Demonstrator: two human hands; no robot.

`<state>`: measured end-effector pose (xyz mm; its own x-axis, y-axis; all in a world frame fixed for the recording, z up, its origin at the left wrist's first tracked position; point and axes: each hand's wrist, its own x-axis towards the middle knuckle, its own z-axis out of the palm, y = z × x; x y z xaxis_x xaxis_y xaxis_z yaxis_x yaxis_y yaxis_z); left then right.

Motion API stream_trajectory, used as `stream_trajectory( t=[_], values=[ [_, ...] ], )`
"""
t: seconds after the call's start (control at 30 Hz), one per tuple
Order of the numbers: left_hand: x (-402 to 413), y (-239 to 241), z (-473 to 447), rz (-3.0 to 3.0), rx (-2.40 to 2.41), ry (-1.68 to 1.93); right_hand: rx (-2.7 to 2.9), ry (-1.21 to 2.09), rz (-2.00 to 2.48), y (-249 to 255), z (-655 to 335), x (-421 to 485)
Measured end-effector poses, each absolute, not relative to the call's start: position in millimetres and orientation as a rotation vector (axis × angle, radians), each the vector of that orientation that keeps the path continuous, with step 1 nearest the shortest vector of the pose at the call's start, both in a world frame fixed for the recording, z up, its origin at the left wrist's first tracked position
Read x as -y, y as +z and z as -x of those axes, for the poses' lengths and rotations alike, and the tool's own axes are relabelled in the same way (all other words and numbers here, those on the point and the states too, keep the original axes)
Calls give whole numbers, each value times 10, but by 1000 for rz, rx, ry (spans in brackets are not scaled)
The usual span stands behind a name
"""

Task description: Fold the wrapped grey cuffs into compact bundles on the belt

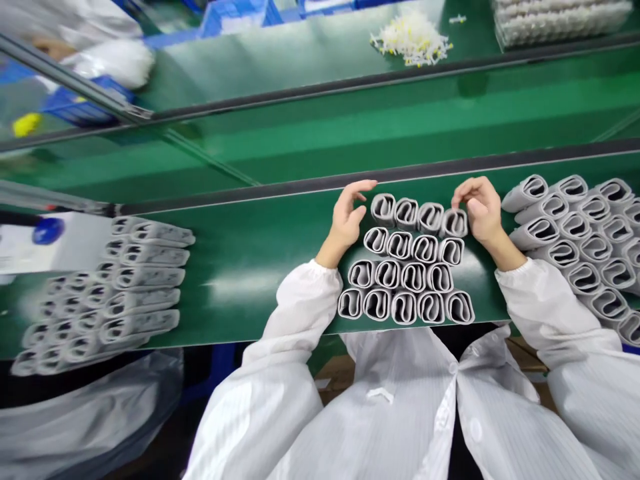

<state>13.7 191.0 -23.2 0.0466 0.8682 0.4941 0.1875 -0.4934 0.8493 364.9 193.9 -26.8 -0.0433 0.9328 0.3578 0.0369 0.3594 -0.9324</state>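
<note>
In the head view, rolled grey cuffs, seemingly of fabric, stand on end in several rows on the green work surface before me. My left hand [349, 215] is at the far left corner of this group, fingers apart and nothing in them. Beside it stands the leftmost cuff of the far row [383, 210]. At the other end of that row, my right hand [481, 208] has its fingers curled round the edge of a slightly blurred rolled grey cuff [454, 223]. The nearest row [404, 307] lies along the front edge.
More rolled cuffs [585, 230] are grouped at right, and another stack [145, 273] at left by a white box [75, 240]. The raised shelf bears a pile of small white and yellow parts [413, 40]. A person's sleeve [90, 20] shows at upper left.
</note>
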Motion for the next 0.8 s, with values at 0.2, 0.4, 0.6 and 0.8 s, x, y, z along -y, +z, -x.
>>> stream_trajectory(
  t=[0.2, 0.4, 0.6, 0.8],
  values=[
    [-473, 285, -119, -1383, -1315, 2289, 1448, 1535, 880, -118, -3724, -1888],
    [1185, -288, -1198, -1077, -1678, 1806, 1452, 1775, 892, -24, -3805, -1745],
    [1070, -560, -1320, -1167, -1488, 1425, 1389, 1572, 969, -93, -3868, -1318],
    [17, -639, -582, -1057, -1309, 1462, 1170, 1394, 1026, -280, -3839, -1059]
  ],
)
